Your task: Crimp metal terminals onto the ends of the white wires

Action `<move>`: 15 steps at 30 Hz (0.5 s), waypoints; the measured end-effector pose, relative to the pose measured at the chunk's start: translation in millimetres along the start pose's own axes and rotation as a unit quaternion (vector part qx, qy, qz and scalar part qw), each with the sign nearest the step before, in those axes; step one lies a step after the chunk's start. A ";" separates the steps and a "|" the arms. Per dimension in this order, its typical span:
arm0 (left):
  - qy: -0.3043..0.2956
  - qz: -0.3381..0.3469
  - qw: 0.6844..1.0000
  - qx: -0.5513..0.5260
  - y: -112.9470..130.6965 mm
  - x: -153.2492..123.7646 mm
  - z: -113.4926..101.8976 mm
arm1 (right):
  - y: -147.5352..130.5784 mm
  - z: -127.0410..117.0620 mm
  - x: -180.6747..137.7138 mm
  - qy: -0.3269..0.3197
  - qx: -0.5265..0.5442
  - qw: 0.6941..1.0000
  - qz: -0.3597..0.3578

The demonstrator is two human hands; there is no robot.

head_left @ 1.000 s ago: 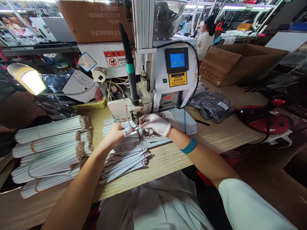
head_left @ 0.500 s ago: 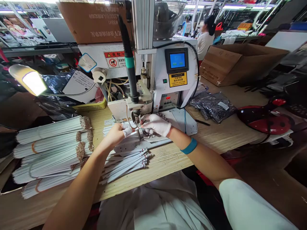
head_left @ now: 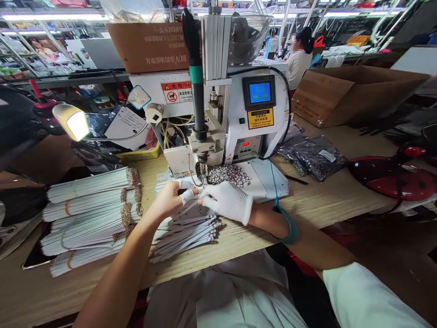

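Note:
My left hand (head_left: 172, 198), with white covers on its fingertips, pinches a thin white strip (head_left: 190, 202) in front of the machine. My right hand (head_left: 227, 200), in a white glove, has its thumb and fingertips closed at the other end of that strip. Just beyond the fingers is the metal tip (head_left: 202, 166) of the soldering machine (head_left: 218, 114). A heap of small white-and-dark parts (head_left: 230, 175) lies behind my right hand. Loose white strips with small tips (head_left: 191, 237) are spread below my hands.
Banded bundles of white strips (head_left: 88, 214) with copper-coloured ends lie to the left. A lit lamp (head_left: 77, 125) and a yellow basket (head_left: 139, 155) stand behind them. Plastic bags (head_left: 314, 157), an open cardboard box (head_left: 355, 93) and a red ladybird-shaped object (head_left: 385, 177) are on the right.
My right hand has drawn back toward me from the machine tip and the heap of parts, uncovering the heap. My left hand stays near the tip. The camera view has shifted.

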State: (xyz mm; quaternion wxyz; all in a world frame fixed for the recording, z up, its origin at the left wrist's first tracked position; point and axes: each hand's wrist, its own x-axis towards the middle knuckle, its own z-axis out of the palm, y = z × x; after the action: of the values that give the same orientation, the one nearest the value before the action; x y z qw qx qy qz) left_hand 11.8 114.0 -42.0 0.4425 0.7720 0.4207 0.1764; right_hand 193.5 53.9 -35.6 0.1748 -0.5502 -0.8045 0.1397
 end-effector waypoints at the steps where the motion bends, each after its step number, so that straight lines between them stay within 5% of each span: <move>1: 0.004 -0.001 1.000 0.009 -0.6 -0.4 -0.6 | -1.8 2.8 -0.7 0.013 -0.038 0.999 -0.005; 7: 0.018 0.026 0.999 0.033 -10.7 3.6 -2.5 | -14.4 14.7 -3.8 0.106 -0.228 0.943 -0.218; 15: 0.006 -0.004 1.000 -0.006 -25.2 3.1 -14.3 | -22.0 35.9 13.5 0.108 -0.292 0.926 -0.212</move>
State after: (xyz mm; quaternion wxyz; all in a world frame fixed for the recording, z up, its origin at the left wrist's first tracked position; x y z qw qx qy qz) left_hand -8.0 130.6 -55.5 0.4451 0.7667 0.4252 0.1822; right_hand 155.0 57.5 -57.0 0.1172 -0.4051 -0.8839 -0.2022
